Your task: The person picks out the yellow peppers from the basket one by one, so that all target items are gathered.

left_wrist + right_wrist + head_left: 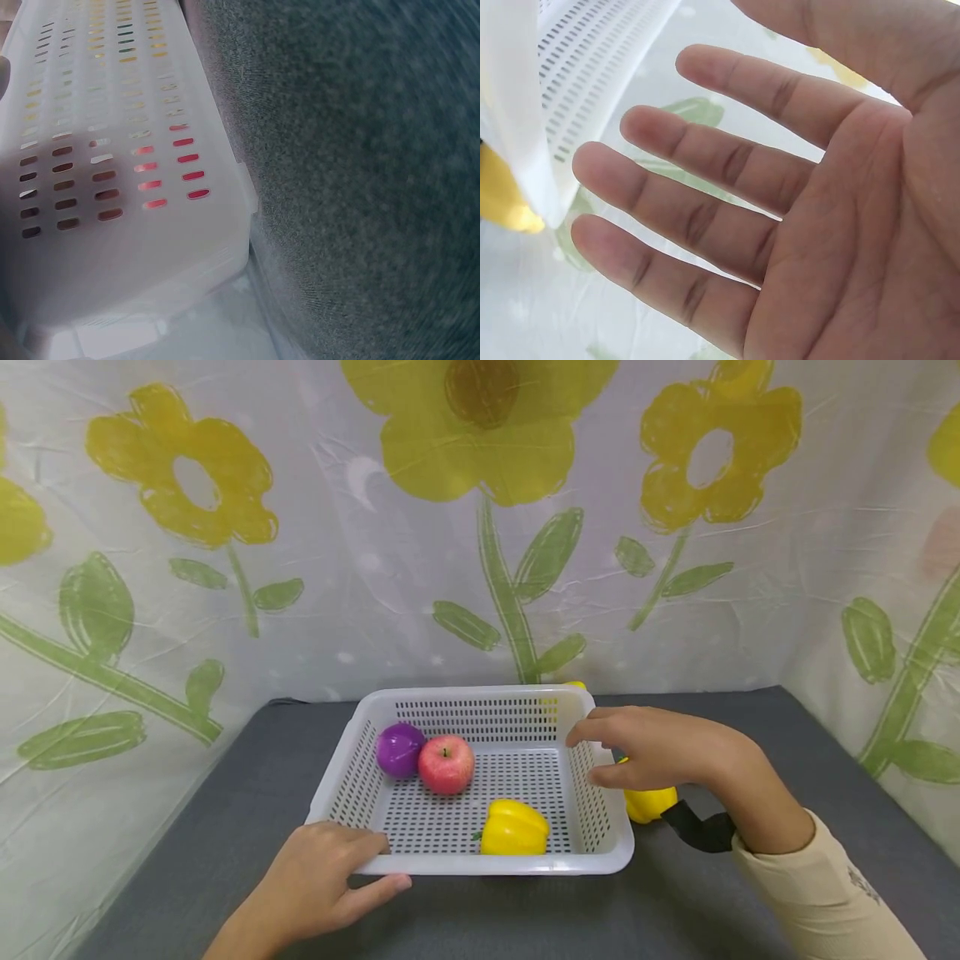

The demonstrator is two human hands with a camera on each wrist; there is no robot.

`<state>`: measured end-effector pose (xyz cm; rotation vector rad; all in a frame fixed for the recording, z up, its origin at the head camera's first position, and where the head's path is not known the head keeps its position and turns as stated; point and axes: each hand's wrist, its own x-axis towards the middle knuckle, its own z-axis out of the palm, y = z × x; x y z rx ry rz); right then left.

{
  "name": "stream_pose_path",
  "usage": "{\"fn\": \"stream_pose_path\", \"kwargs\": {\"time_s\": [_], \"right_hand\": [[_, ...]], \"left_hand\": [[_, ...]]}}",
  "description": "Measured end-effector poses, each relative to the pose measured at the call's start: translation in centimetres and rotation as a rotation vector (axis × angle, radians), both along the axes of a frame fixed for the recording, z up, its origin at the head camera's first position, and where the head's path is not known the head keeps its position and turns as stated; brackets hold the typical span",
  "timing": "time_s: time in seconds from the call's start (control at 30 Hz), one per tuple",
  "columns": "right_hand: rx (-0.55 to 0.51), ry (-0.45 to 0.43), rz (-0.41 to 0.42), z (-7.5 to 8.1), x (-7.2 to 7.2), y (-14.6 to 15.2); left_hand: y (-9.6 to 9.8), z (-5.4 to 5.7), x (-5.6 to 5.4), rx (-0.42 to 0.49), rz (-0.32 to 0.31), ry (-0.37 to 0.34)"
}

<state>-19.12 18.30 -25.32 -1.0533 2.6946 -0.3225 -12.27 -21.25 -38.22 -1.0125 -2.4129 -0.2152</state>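
Observation:
A white slotted plastic basket (450, 865) stands in front of me. Inside it are a red apple (447, 766), a smooth round purple object (400, 750) and a yellow bell pepper (515, 828). My left hand (322, 881) grips the front left corner, fingers over the rim and thumb outside. In the left wrist view, the basket's wall (135, 255) shows red and yellow through its slots. Over the right rim hovers my right hand (660, 745), holding nothing; the right wrist view shows its palm (840, 225) with fingers spread.
Outside the basket, below my right hand, lies another yellow bell pepper (649, 804). Something yellow (575, 684) peeks over the back right corner. Dark grey cloth (277, 777) covers the table, and a flower-printed curtain (330, 568) hangs behind and at both sides.

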Motion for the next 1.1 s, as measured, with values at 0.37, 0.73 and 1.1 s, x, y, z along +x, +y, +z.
{"fn": "stream_pose_path", "kwargs": {"time_s": [0.37, 0.73, 1.1], "right_hand": [[0.023, -0.014, 0.041, 0.2, 0.0, -1.2], [0.071, -0.007, 0.084, 0.2, -0.4, -3.4], [0.133, -0.024, 0.125, -0.5, -1.1, -6.6]], "left_hand": [[0.0, -0.1, 0.0, 0.0, -0.008, 0.005], [-0.1, 0.2, 0.1, -0.012, 0.012, -0.014], [-0.1, 0.1, 0.1, -0.006, -0.002, -0.008]]}}
